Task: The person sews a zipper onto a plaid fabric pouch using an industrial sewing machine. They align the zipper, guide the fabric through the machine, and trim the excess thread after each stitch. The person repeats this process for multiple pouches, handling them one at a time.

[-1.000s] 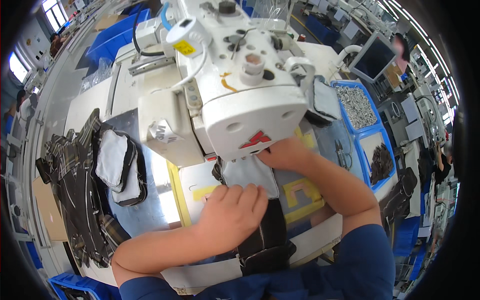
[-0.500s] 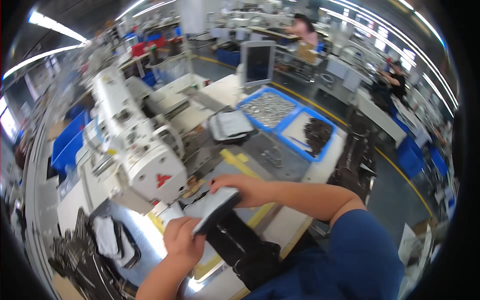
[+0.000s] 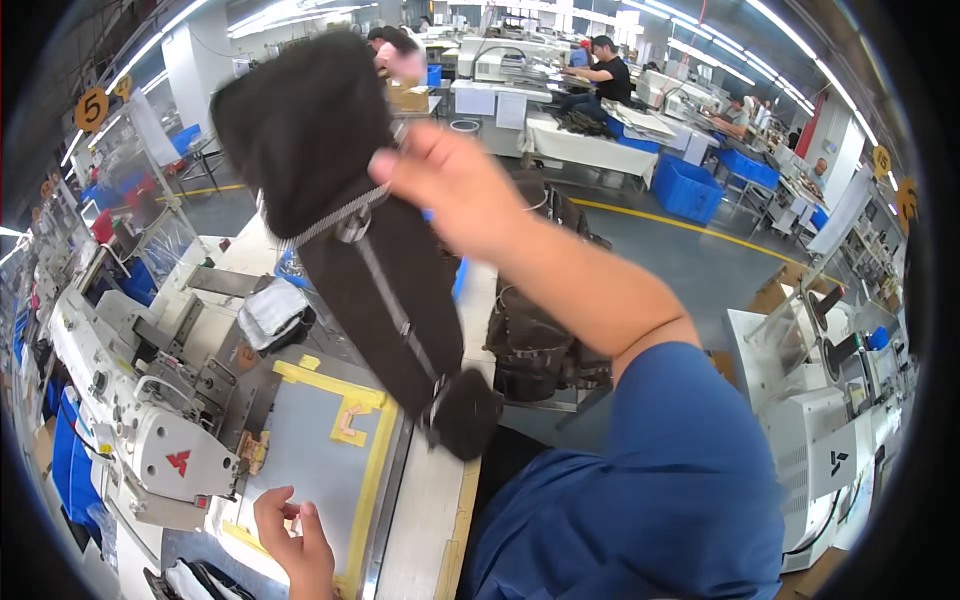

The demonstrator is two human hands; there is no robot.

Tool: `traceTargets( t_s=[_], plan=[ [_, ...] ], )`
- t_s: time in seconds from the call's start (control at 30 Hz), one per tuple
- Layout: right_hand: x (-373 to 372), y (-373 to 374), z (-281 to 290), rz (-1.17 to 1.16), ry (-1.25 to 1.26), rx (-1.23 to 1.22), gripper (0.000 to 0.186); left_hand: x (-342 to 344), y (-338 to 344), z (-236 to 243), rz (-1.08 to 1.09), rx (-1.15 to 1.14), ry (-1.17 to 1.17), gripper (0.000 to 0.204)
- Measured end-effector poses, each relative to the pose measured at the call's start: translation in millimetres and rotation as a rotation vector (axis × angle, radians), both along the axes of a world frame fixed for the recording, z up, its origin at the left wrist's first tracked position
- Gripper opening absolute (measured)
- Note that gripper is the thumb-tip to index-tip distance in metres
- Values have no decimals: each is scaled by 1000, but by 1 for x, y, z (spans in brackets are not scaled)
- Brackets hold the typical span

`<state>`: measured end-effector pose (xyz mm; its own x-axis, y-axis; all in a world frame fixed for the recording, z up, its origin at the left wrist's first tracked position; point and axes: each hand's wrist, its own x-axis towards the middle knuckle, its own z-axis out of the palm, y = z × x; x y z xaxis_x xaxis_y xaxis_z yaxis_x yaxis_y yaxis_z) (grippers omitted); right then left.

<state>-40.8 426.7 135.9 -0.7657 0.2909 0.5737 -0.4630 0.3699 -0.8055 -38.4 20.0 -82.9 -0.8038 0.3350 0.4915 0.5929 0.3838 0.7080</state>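
The right hand (image 3: pixel 455 185), raised high and well clear of the table, has its fingers closed on a long dark fabric strap piece with a pale zip tape and a metal ring (image 3: pixel 370 270); this hangs down and to the right, its rounded lower end over the right edge of the worktable (image 3: pixel 430 520). Below, the left hand (image 3: pixel 295 540) rests on the grey stitching template with yellow tape borders (image 3: pixel 320 450), fingers loosely apart and curled, gripping nothing. Just left of it stands the white industrial sewing machine head (image 3: pixel 150 440), closing off that side. A folded white and dark cloth bundle (image 3: pixel 272 315) lies behind the template. Right of the table, a stack of dark brown bags (image 3: pixel 535 345) crowds the aisle edge; beyond it the grey floor with a yellow line (image 3: pixel 690 260) lies open toward blue plastic crates (image 3: pixel 690 185).
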Motion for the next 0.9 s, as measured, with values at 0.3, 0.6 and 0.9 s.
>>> traceTargets(
  t_s=[0.3,0.6,0.9],
  plan=[
    [52,77,94,54,426,-183,17,-26,4,-47,60,-112,-12,22],
    [53,142,105,-201,461,-199,17,-31,-3,-55,157,-153,-33,21],
    [20,337,-54,-904,-345,-176,45,-37,3,-64,215,-85,-179,19]
  ],
)
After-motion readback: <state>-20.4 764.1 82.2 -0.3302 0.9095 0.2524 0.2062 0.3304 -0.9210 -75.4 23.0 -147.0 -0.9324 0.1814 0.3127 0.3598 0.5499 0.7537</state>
